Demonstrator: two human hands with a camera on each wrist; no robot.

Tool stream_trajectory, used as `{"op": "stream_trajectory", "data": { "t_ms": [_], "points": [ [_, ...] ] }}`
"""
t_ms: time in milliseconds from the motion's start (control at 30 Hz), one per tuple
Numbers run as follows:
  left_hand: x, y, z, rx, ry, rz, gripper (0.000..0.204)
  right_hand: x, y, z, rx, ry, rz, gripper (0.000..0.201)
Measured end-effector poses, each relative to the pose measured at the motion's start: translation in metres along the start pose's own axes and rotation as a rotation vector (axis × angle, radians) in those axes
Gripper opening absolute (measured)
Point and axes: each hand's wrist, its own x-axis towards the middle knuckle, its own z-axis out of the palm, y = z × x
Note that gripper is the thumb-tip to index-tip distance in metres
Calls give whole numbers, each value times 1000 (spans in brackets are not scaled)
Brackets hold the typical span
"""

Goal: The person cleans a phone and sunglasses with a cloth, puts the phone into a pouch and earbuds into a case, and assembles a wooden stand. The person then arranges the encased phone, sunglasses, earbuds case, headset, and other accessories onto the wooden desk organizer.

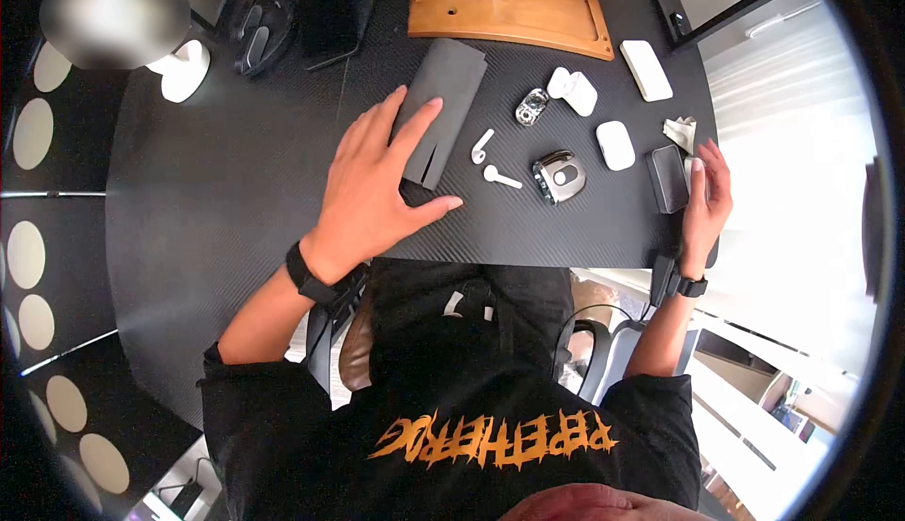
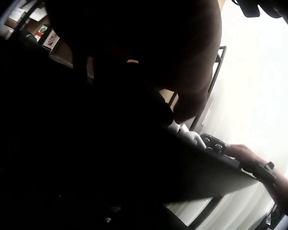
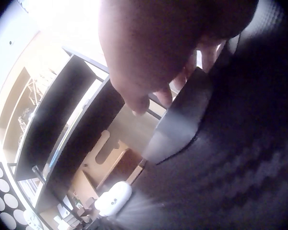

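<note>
In the head view my left hand (image 1: 368, 181) lies with spread, mostly straight fingers over a dark grey folded pouch (image 1: 451, 97), fingertips along its near left side. My right hand (image 1: 709, 205) is at the right of the desk, beside a small dark box (image 1: 667, 180). Its thumb and fingers reach along the box's right side; in the right wrist view the fingers (image 3: 165, 96) come down behind the box's edge (image 3: 180, 117). Between the hands lie two white earbuds (image 1: 483, 147), a grey-silver case (image 1: 560, 178) and a closed white earbud case (image 1: 616, 146).
Further back lie an open white earbud case (image 1: 577, 92), a small clear-and-black gadget (image 1: 532, 106), a white slab (image 1: 646, 70) and crumpled white paper (image 1: 681, 132). A wooden stand (image 1: 514, 21) occupies the rear. At the left rear are a white lamp base (image 1: 186, 72) and a black tablet (image 1: 332, 16).
</note>
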Motion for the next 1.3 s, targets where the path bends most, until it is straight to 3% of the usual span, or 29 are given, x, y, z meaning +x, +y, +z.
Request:
{"op": "stream_trajectory", "data": {
  "t_ms": [33, 200, 333, 467, 600, 733, 833, 900, 933, 1000, 1067, 1133, 1300],
  "points": [
    [-1, -1, 4, 24, 13, 10, 88, 0, 0, -1, 23, 91, -35, 24],
    [-3, -9, 15, 12, 67, 4, 86, -1, -9, 0, 28, 180, -100, 20],
    [-2, -14, 16, -202, 156, -58, 83, -3, -26, 6, 55, 205, -96, 18],
    [-1, -19, 15, -303, 177, -86, 82, 2, -72, 16, 58, 92, -261, 22],
    [1, -22, 13, -387, 186, -124, 80, 12, -153, 34, 79, -334, -350, 49],
    [4, -29, 11, -572, 160, -91, 79, 26, -179, 74, -32, -536, -649, 74],
    [4, -32, 7, -673, 96, -48, 76, 31, -190, 100, -58, -639, -676, 80],
    [5, -33, 5, -709, 62, -25, 75, 36, -191, 114, -122, -715, -858, 81],
    [6, -33, 4, -746, 32, -13, 74, 40, -191, 121, -123, -710, -857, 81],
    [6, -34, 4, -783, -7, -2, 73, 46, -188, 135, -135, -905, -890, 78],
    [6, -37, 5, -804, -5, 24, 72, 49, -188, 141, -102, -923, -884, 74],
    [6, -40, 5, -814, 16, 23, 74, 53, -198, 144, -224, -1150, -706, 79],
    [10, -36, 9, -882, 121, 15, 81, 71, -193, 147, -181, -1047, -854, 75]
  ]
}}
